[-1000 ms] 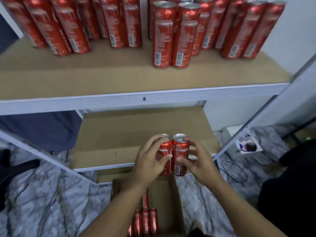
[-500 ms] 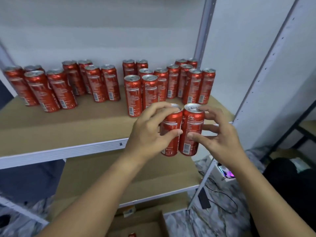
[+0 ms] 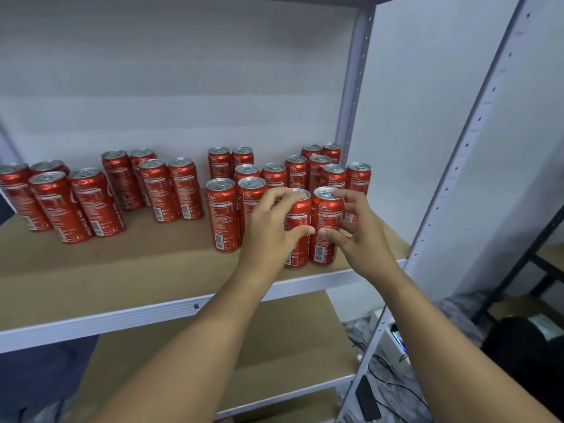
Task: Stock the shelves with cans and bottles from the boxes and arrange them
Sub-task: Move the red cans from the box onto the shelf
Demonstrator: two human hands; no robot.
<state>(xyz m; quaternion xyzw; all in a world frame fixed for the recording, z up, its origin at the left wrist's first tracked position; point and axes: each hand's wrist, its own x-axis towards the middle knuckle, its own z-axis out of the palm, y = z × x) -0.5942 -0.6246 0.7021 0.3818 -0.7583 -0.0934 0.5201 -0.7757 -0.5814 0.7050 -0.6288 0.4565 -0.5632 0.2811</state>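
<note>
Two tall red cans stand side by side, upright, at the front right of the brown shelf board (image 3: 137, 270). My left hand (image 3: 270, 232) grips the left red can (image 3: 300, 212) and my right hand (image 3: 357, 230) grips the right red can (image 3: 326, 221). Their bases sit at the board's level near the white front rail; whether they touch it I cannot tell. Several more red cans (image 3: 222, 215) stand in rows behind and to the left, with another cluster (image 3: 76, 203) at the far left.
A grey upright post (image 3: 354, 87) stands at the back right and a slanted white post (image 3: 476, 141) at the front right. A lower shelf board (image 3: 274, 346) lies below. Cables and a small device (image 3: 393, 340) lie on the marble floor at the right.
Both hands rose from the box on the floor with the two cans, carried them up and forward, and brought them down onto the front right of the shelf.
</note>
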